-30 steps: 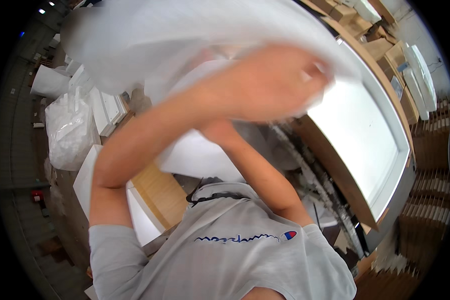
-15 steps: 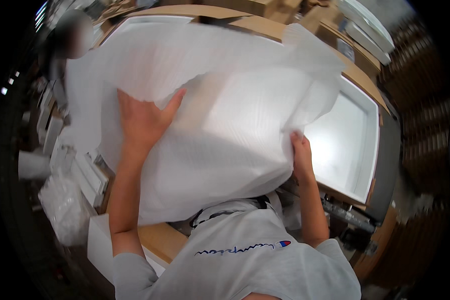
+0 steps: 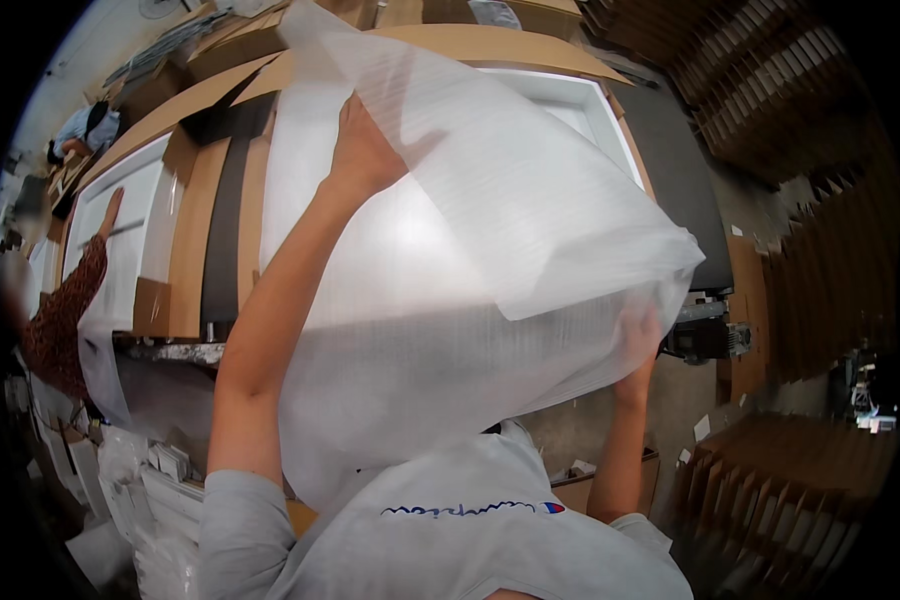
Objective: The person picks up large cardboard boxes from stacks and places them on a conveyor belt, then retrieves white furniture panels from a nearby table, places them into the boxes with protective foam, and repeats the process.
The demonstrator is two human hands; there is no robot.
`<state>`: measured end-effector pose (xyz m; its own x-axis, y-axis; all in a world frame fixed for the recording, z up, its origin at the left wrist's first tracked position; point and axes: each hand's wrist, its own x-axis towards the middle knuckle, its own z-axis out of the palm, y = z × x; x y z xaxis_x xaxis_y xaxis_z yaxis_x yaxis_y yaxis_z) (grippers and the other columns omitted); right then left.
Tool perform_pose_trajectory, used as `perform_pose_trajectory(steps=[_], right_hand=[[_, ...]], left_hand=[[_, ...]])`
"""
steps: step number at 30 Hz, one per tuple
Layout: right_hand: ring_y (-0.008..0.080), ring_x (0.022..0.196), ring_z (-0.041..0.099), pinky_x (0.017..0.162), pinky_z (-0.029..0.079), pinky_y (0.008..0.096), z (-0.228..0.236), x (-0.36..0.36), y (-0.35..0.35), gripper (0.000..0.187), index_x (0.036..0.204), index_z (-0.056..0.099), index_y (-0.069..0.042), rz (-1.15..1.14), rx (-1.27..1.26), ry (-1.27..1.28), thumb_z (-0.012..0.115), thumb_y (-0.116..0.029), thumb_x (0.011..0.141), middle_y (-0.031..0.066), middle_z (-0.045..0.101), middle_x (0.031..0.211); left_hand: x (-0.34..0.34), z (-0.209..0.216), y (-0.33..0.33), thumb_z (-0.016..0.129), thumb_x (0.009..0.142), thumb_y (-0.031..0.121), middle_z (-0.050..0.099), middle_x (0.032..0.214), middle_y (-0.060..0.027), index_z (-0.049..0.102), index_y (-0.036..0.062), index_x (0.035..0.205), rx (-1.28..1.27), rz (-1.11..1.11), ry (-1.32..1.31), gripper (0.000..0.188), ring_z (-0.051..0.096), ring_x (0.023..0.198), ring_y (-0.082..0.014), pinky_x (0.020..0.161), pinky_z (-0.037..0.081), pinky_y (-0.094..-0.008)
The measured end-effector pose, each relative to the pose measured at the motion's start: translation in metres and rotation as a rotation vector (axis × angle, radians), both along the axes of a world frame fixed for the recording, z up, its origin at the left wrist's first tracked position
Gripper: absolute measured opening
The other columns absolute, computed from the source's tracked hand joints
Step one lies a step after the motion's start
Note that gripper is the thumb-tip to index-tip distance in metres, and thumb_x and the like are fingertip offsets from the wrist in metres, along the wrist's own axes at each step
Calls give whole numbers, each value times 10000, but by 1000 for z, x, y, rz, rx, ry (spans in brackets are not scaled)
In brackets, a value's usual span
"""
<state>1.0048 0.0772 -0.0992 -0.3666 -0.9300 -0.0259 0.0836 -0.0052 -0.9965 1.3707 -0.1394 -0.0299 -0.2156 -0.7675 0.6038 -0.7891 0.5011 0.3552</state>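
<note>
A large translucent white foam sheet (image 3: 530, 200) spreads in front of me, its upper part folded over and its near edge hanging close to my shirt. Under it lies a white shallow frame (image 3: 610, 115) in an open cardboard carton; most of it is covered. My left hand (image 3: 360, 155) reaches under the folded flap near the far side, its fingers spread and showing through the sheet. At the sheet's right edge, my right hand (image 3: 638, 345) grips the foam, its fingers partly veiled by it.
At the left, a co-worker's hand (image 3: 113, 210) reaches into another white frame (image 3: 155, 230) in a carton. A dark conveyor belt (image 3: 680, 180) runs beneath the cartons. Stacked brown cardboard (image 3: 800, 110) stands at the right. Clear plastic wrap (image 3: 160, 540) lies lower left.
My view has turned rightward, bringing the co-worker's carton in at left. My left hand has moved up and farther away under the sheet; the right side of the sheet has folded over.
</note>
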Motion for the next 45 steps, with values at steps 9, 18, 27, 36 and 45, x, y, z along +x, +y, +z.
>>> perform_pose_trajectory(steps=[9, 18, 27, 36, 45], right_hand=[[159, 758, 567, 666, 465, 309, -76, -50, -251, 457, 1238, 508, -13, 196, 299, 590, 604, -58, 793, 82, 613, 889], [228, 874, 606, 737, 479, 361, -67, 40, -320, 326, 1103, 595, -65, 751, 91, 864, 668, -118, 790, 103, 599, 877], [304, 1397, 214, 1114, 197, 460, -194, 57, -430, 664, 1440, 339, -119, 579, -119, 1484, 534, -438, 892, 147, 264, 1501], [314, 1386, 238, 1123, 203, 456, -198, 66, -422, 638, 1440, 336, -136, 600, -197, 1429, 521, -433, 906, 148, 264, 1502], [333, 1177, 486, 999, 390, 424, -91, 89, -314, 509, 1279, 519, -72, 1040, -452, 1157, 643, -294, 839, 173, 513, 1304]], left_hand=[[-20, -123, -161, 682, 791, 382, 325, 1459, -215, 342, 129, 1437, 338, 278, -295, 773, 341, 1301, -435, 1049, 314, -521], [40, -243, -174, 667, 796, 405, 290, 1501, -184, 340, 174, 1450, 868, 495, -480, 766, 323, 1336, -428, 1063, 319, -520], [51, -260, -163, 587, 859, 494, 311, 1470, -207, 389, 165, 1423, 587, 559, -398, 682, 312, 1327, -365, 1036, 310, -495], [36, -215, -117, 562, 902, 436, 377, 1441, -186, 429, 88, 1375, 765, 489, -204, 603, 382, 1298, -372, 1057, 343, -458], [-8, -92, 125, 617, 887, 265, 503, 1338, -168, 541, 52, 1254, 760, 356, -217, 431, 418, 1277, -366, 1056, 330, -453]])
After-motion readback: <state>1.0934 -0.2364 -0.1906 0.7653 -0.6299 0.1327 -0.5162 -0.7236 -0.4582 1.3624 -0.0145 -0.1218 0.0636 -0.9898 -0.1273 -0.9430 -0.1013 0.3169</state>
